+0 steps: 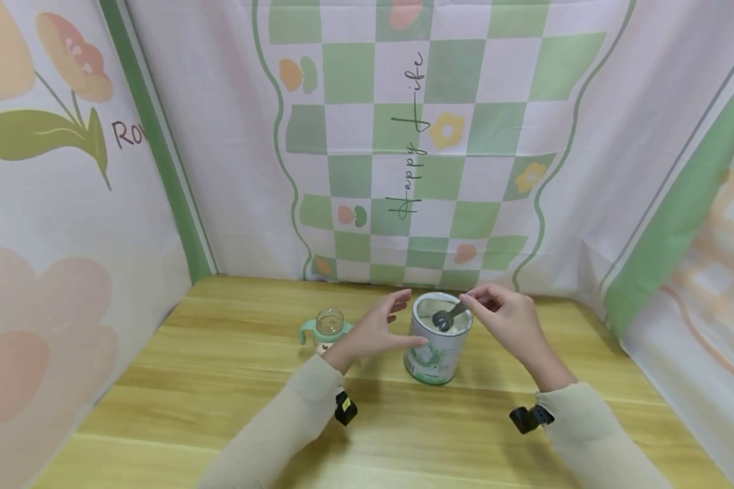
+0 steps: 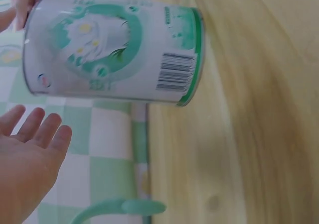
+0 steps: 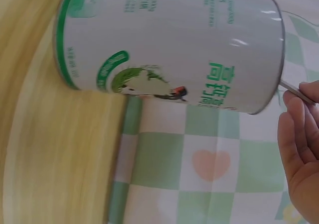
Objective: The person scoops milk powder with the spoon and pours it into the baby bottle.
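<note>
A white and green milk powder can (image 1: 435,346) stands upright without its lid on the wooden table, pale powder visible inside. My right hand (image 1: 509,324) pinches the handle of a dark grey scoop (image 1: 445,319), whose bowl is at the can's mouth. In the right wrist view, the scoop's handle (image 3: 296,90) crosses the rim between thumb and fingers. To the left of the can, my left hand (image 1: 379,329) spreads its thumb and fingers around the near side, holding nothing. The left wrist view shows a gap between these fingers (image 2: 42,129) and the can.
A small clear baby bottle (image 1: 330,329) with mint green handles stands left of the can, partly hidden by the left forearm. Behind the table (image 1: 232,339) hangs a green and white checked curtain (image 1: 404,170). Wrist cameras sit on both sleeves.
</note>
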A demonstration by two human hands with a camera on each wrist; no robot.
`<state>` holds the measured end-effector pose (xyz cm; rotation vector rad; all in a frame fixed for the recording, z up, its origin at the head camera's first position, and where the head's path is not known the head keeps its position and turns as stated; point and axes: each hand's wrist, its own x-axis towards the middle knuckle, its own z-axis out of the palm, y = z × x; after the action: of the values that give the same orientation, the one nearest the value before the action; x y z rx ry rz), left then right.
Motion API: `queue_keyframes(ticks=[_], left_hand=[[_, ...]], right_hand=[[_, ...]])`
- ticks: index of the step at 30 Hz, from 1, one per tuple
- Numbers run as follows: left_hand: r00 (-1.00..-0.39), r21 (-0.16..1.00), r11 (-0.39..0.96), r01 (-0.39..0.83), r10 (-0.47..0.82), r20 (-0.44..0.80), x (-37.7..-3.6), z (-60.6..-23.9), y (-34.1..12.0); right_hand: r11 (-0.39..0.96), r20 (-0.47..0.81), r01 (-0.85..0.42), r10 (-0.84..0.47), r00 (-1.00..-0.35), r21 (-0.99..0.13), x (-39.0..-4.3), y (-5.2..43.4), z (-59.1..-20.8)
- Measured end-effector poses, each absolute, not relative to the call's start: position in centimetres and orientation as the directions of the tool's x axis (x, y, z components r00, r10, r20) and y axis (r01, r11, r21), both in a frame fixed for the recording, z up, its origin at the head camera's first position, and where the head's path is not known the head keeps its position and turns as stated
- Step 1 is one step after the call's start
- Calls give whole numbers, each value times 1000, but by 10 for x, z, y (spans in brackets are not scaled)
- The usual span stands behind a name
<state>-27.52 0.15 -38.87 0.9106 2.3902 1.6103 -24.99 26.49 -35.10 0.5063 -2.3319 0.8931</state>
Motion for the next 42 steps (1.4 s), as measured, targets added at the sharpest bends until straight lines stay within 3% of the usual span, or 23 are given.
queue_keyframes(ticks=[7,21,34,42], left_hand=[[-834,906,224,359,513,204,-276,-402,15],[-872,951,174,256,467,149,-279,-413,35],[-879,976,121,182,464,106,-278,-407,45],[-890,970,138,198,440,119,-281,-408,52]], right_hand=[[716,707,-612,-238,-666,-336,-253,259,-356],[735,730,-659,-361,-580,-160,-258,257,-364],[711,692,-692,-436,-576,-128,-259,251,-359],[699,669,-700,-450,-591,-148,-257,250,-355]])
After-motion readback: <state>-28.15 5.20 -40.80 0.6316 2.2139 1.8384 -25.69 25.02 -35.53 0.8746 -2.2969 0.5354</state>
